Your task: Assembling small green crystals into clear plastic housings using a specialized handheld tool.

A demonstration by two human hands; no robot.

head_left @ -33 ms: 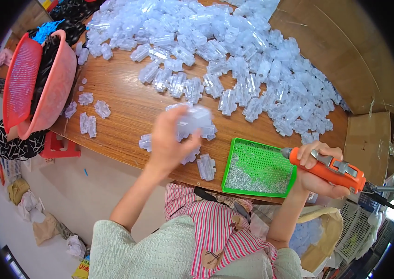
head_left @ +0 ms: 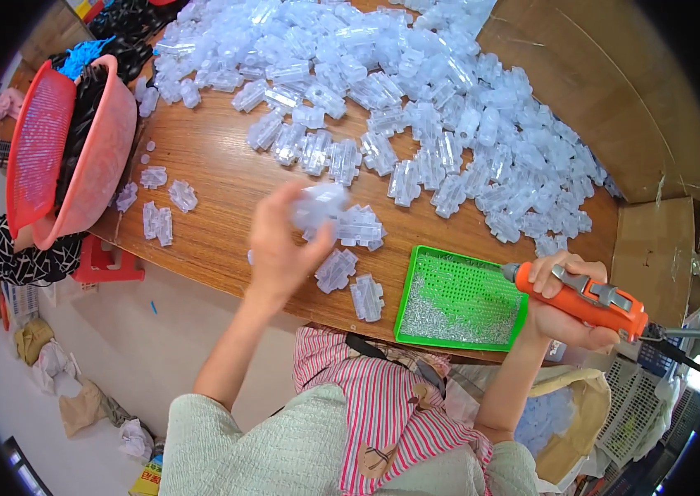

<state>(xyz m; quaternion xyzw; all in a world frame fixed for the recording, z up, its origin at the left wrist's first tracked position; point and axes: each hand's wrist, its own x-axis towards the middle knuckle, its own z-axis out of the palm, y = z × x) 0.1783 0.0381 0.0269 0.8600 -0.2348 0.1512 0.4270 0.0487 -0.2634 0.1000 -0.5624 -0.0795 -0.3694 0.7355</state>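
Note:
My left hand (head_left: pixel 274 252) is raised over the wooden table, fingers and thumb closed round a clear plastic housing (head_left: pixel 319 204) that is smeared by motion. Below and beside it lie more such housings, among them one (head_left: pixel 360 226) right by the held one and another (head_left: pixel 366 298) at the table's front edge. In my right hand (head_left: pixel 569 302) is an orange electric screwdriver (head_left: pixel 585 304), its grey nose pointing left above the corner of a green tray (head_left: pixel 405 289). Small silvery screws (head_left: pixel 441 307) are spread across the tray's perforated bottom.
A large heap of clear housings (head_left: pixel 383 50) covers the table's far side. Cardboard (head_left: pixel 606 91) walls off the right. Pink and red baskets (head_left: pixel 106 157) stand at the left, near another person's patterned sleeve (head_left: pixel 19 252). A dark cable (head_left: pixel 689 357) trails from the screwdriver.
My left hand has moved a little to the left with the plastic housing, uncovering housings on the table. The right hand and screwdriver stay almost in place.

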